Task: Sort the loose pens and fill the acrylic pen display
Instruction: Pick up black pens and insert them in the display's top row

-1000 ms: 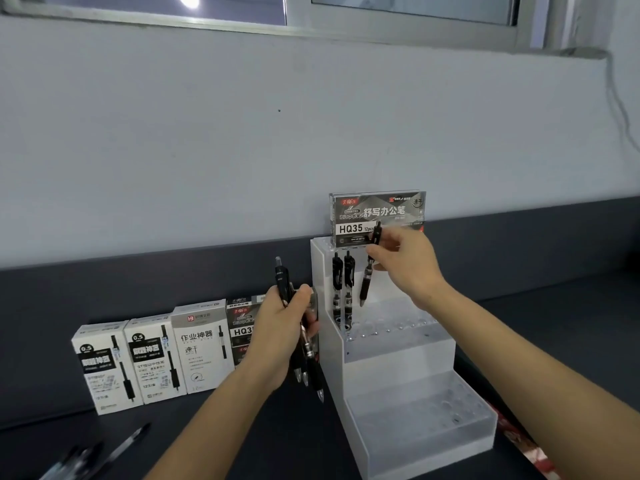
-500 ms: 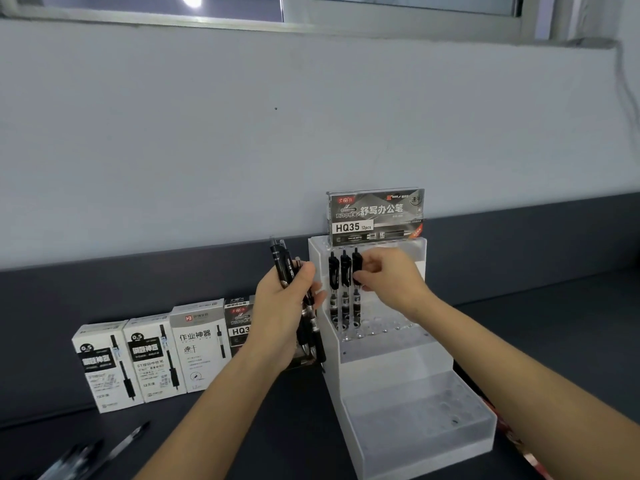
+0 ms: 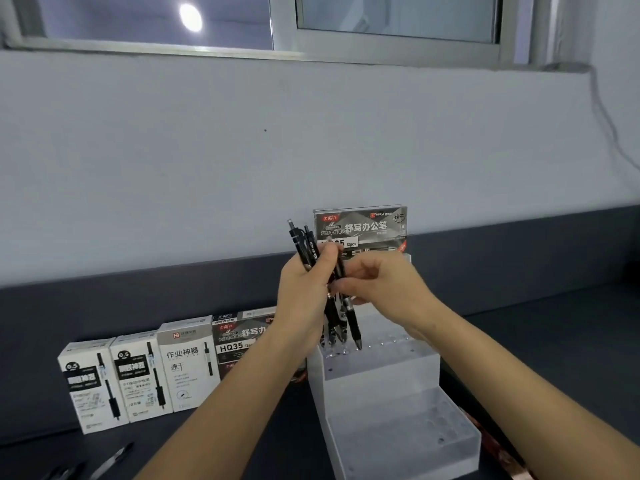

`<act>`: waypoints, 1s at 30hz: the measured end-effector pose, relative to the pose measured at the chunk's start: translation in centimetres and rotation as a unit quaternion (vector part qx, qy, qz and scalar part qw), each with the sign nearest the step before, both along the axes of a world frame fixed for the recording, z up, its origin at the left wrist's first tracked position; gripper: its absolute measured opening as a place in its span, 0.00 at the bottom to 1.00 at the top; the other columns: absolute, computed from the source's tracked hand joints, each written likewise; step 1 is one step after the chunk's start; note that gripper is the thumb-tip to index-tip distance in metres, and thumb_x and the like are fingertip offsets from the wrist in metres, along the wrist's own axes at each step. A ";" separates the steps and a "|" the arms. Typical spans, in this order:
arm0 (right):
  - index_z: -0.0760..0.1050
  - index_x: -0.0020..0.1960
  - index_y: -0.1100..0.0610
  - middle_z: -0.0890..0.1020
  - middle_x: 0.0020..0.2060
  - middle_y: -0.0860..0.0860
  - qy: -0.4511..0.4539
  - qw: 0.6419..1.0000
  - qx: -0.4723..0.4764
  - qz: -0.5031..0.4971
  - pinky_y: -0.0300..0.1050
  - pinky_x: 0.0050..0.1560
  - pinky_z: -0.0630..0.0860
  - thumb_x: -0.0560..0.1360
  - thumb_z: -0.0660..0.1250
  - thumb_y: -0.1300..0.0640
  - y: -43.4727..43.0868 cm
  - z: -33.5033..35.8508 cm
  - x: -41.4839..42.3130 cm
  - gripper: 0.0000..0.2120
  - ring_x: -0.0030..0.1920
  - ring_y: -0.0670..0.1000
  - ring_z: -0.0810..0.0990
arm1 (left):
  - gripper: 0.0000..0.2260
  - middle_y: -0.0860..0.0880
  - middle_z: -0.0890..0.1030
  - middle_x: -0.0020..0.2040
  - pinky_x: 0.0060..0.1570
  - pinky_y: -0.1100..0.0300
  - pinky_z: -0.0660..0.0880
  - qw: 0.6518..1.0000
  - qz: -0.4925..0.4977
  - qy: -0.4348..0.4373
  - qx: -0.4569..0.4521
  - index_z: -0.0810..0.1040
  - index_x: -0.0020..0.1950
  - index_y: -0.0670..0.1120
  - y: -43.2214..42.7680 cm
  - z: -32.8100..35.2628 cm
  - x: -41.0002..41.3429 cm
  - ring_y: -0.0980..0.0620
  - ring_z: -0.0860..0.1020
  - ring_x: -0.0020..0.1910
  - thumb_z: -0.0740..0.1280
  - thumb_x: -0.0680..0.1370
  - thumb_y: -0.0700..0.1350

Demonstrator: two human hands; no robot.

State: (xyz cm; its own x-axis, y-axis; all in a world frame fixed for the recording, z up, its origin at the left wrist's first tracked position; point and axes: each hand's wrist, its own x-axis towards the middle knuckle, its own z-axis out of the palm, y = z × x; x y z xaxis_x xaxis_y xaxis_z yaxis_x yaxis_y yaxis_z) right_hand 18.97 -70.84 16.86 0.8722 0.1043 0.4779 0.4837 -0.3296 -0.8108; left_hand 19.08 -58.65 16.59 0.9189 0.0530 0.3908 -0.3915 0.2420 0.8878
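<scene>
A clear acrylic stepped pen display (image 3: 381, 374) stands on the dark counter, with a grey HQ35 label card (image 3: 362, 225) on top. My left hand (image 3: 303, 296) grips a bundle of black pens (image 3: 304, 247) upright in front of the top tier. My right hand (image 3: 388, 285) meets it from the right and pinches one black pen (image 3: 351, 318) of the bundle, whose tip points down at the top tier's holes. The pens standing in the top tier are mostly hidden behind my hands.
Three white pen boxes (image 3: 142, 374) and a dark HQ35 box (image 3: 237, 342) stand in a row left of the display. Loose black pens (image 3: 110, 459) lie at the bottom left edge. A grey wall and a window rise behind the counter.
My right hand let go of a pen in the top tier and moved left to the bundle. My left hand rose and shifted right, in front of the display.
</scene>
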 end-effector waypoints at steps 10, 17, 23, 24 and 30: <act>0.73 0.31 0.50 0.77 0.30 0.45 -0.046 0.987 0.006 -0.154 0.54 0.48 0.81 0.72 0.71 0.64 -1.6 -1.9 3.9 0.15 0.35 0.47 0.79 | 0.09 0.53 0.65 0.28 0.23 0.65 0.64 0.993 0.097 -0.010 0.061 0.66 0.43 0.47 1.5 -0.7 0.7 0.59 0.62 0.23 0.60 0.81 0.49; 0.79 0.38 0.58 0.82 0.34 0.52 -0.021 0.989 -0.030 -0.142 0.54 0.48 0.82 0.72 0.71 0.63 -1.4 -1.3 5.4 0.04 0.40 0.53 0.83 | 0.06 0.50 0.70 0.34 0.25 0.65 0.66 0.995 0.081 -0.008 0.050 0.67 0.48 0.46 2.6 -1.0 0.9 0.57 0.67 0.27 0.58 0.82 0.47; 0.72 0.30 0.56 0.78 0.29 0.51 0.013 0.989 -0.063 -0.134 0.54 0.50 0.81 0.72 0.71 0.65 -1.7 -1.8 5.4 0.15 0.36 0.53 0.81 | 0.08 0.50 0.73 0.32 0.30 0.61 0.71 0.992 0.094 -0.009 0.079 0.70 0.45 0.44 2.5 -1.4 1.0 0.54 0.70 0.31 0.59 0.82 0.45; 0.72 0.31 0.57 0.78 0.30 0.53 0.026 0.990 -0.069 -0.123 0.55 0.49 0.81 0.72 0.71 0.65 -1.6 -2.2 5.3 0.14 0.36 0.54 0.81 | 0.08 0.50 0.74 0.33 0.33 0.60 0.72 0.992 0.097 -0.007 0.084 0.71 0.46 0.44 2.5 -1.5 1.1 0.54 0.71 0.32 0.59 0.82 0.45; 0.77 0.33 0.57 0.82 0.33 0.53 0.041 0.983 -0.121 -0.129 0.53 0.48 0.80 0.72 0.72 0.62 -1.3 -3.4 5.1 0.09 0.39 0.55 0.83 | 0.10 0.50 0.78 0.42 0.43 0.60 0.71 0.985 0.106 -0.011 0.135 0.75 0.48 0.44 2.1 -1.9 1.0 0.54 0.74 0.41 0.60 0.81 0.48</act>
State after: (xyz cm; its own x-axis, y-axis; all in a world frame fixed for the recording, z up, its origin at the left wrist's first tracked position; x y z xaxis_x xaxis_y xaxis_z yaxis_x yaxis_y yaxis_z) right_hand 24.04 -72.16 13.51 0.9187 -0.0237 0.3942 0.2957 -0.6202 -0.7266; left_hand 20.10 -56.54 14.72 0.8900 0.1337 0.4359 -0.4270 -0.0905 0.8997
